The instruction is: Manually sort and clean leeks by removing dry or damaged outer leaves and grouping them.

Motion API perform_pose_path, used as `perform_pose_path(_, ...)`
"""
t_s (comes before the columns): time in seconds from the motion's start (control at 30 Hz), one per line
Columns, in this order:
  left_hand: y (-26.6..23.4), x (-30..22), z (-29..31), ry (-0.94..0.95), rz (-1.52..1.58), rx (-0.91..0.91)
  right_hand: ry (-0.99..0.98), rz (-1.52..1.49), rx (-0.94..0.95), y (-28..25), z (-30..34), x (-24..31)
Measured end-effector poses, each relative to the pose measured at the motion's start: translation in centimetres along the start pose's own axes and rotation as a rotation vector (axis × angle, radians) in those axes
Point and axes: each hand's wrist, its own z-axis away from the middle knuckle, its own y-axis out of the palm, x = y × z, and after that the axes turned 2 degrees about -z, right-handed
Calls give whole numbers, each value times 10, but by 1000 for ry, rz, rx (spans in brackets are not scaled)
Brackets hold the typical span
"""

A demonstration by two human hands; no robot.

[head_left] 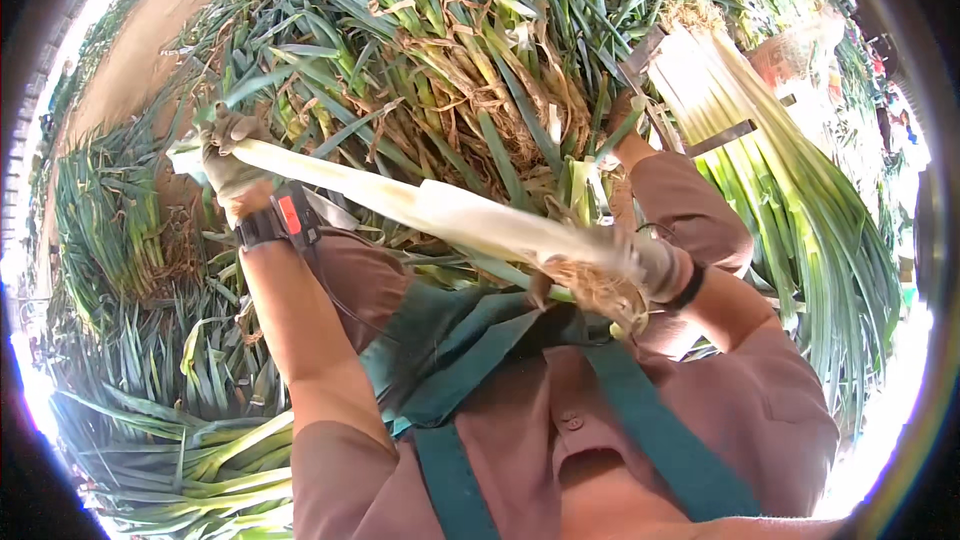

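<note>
A pale leek (460, 215) lies slantwise across my lap, its white stalk running between my two hands. My left hand (235, 145), in a greyish work glove, is closed round its far left end. Close to the root end, my right hand (655, 265), also gloved, is closed on the stalk and smeared by motion; its fingers show only in part. Brown stringy roots (595, 285) hang beside the right hand. A loose edge of white outer layer shows midway along the stalk. Just beyond lies a heap of untrimmed leeks (480, 90) with dry brown leaves.
On the right, a bundle of cleaned white and green leeks (740, 130) rests by a metal frame (722, 138). More leeks (110, 210) lie at the left, and others (220, 470) at the lower left. Bare brown ground (150, 60) shows at the upper left.
</note>
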Motion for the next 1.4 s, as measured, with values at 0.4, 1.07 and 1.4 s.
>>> perform_pose_path(0.4, -75, -109, -62, 150, -304, -366, -108, 1281, -189, 0, 144, 3)
perform_pose_path(1.07, -14, 8, -37, 77, -68, -21, -868, 571, -180, 34, -140, 67)
perform_pose_path(1.4, -59, -43, -43, 72, -185, -85, -837, 1269, -518, -19, -34, 61)
